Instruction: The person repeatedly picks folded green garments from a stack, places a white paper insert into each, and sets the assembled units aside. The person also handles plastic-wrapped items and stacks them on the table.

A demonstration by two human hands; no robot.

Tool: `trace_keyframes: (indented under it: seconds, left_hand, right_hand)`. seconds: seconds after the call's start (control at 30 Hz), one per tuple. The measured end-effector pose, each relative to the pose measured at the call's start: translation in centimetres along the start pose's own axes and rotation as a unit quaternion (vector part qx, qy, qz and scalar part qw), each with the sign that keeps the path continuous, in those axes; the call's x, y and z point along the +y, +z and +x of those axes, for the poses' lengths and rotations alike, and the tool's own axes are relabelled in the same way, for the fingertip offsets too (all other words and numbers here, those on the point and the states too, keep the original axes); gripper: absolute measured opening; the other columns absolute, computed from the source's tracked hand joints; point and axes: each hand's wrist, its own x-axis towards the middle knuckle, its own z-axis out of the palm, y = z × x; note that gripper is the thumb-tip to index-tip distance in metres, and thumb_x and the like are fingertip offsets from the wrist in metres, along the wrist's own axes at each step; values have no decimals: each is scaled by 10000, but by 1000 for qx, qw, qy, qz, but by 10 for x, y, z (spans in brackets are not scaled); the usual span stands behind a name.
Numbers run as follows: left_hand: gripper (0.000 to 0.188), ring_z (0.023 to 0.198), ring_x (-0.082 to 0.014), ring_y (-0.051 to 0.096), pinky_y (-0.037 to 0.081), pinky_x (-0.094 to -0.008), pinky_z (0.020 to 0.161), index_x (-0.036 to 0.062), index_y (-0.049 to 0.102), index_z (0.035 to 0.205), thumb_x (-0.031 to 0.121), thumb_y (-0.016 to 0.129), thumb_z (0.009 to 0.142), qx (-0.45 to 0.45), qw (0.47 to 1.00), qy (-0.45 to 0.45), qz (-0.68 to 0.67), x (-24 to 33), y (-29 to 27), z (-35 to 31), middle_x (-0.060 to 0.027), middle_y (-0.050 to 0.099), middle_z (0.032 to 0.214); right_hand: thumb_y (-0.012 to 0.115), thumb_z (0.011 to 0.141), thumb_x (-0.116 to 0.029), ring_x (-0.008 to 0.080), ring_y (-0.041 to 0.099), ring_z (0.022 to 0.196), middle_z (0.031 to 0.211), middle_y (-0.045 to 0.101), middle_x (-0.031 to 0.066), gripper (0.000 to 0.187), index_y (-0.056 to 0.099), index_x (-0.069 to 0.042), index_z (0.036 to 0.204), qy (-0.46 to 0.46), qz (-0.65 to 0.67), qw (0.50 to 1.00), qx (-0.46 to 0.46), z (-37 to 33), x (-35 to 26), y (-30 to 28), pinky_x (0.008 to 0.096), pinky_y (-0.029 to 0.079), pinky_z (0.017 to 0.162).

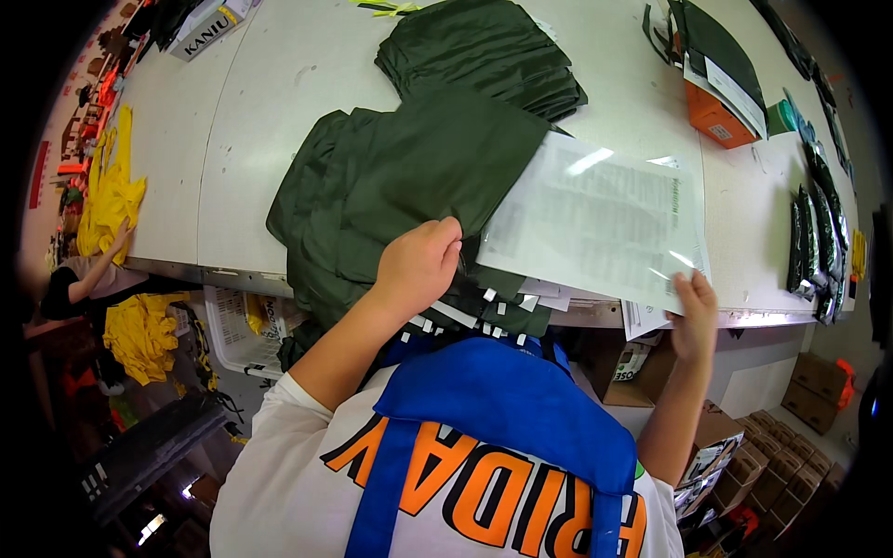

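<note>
A pile of folded dark green garments (372, 195) lies at the table's front edge. My left hand (421, 265) is closed on the near edge of the top green garment, its fingertips partly hidden. To the right, a clear plastic bag (586, 209) with a printed sheet showing through it lies against that garment, which covers its left edge. My right hand (696, 312) pinches the bag's near right corner. Below my left hand, small white tags hang from the pile's front edge.
Behind it sits a second green stack (484, 56). An orange box (721, 116) and dark packaged bundles (819, 242) are on the right. A white crate (246, 339) stands below the table's left edge. Farther left, another person's arm (98, 270) reaches toward yellow fabric (113, 195).
</note>
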Motion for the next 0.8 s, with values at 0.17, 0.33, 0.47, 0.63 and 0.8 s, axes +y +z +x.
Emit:
trace_keyframes:
  seconds: [0.17, 0.33, 0.47, 0.63, 0.8]
  left_hand:
    - [42, 728, -323, 565, 441, -420, 615, 68, 521, 847, 86, 560, 846, -70, 997, 38, -6, 0, 8, 1, -107, 559, 754]
    - [54, 750, -316, 588, 464, -420, 643, 103, 558, 879, 147, 575, 854, -213, 975, 53, 26, -9, 14, 6, -101, 597, 788]
    - [161, 753, -283, 616, 482, -374, 646, 82, 595, 921, 212, 615, 830, -191, 981, 21, -31, -19, -6, 72, -106, 627, 817]
    - [323, 1047, -304, 560, 466, -383, 870, 86, 567, 1129, 220, 631, 841, 17, 994, 45, 93, -76, 19, 202, -123, 592, 1087]
    - [539, 1085, -360, 539, 455, -413, 925, 64, 547, 1183, 323, 734, 748, -16, 974, -67, 215, -103, 53, 252, -156, 562, 1163]
  right_hand:
    - [569, 916, -127, 71, 544, 607, 791, 638, 28, 198, 610, 12, 1051, 17, 9, 997, -73, -9, 34, 87, 211, 427, 507]
    - [609, 903, -194, 92, 545, 596, 759, 628, 41, 313, 578, 27, 1123, 25, -162, 974, -157, 2, 63, 119, 248, 449, 550]
    - [643, 879, -243, 155, 579, 755, 871, 624, 111, 417, 542, 24, 1182, -30, -221, 974, 28, 27, 62, 71, 292, 467, 676]
    - [765, 730, -412, 383, 473, 1153, 1220, 507, 242, 779, 448, 26, 1290, 45, -494, 775, 392, 55, 114, -35, 447, 393, 963]
    - [847, 640, -305, 401, 523, 1111, 1176, 554, 274, 897, 395, 147, 1270, 43, -455, 799, 390, 50, 116, -46, 456, 413, 955]
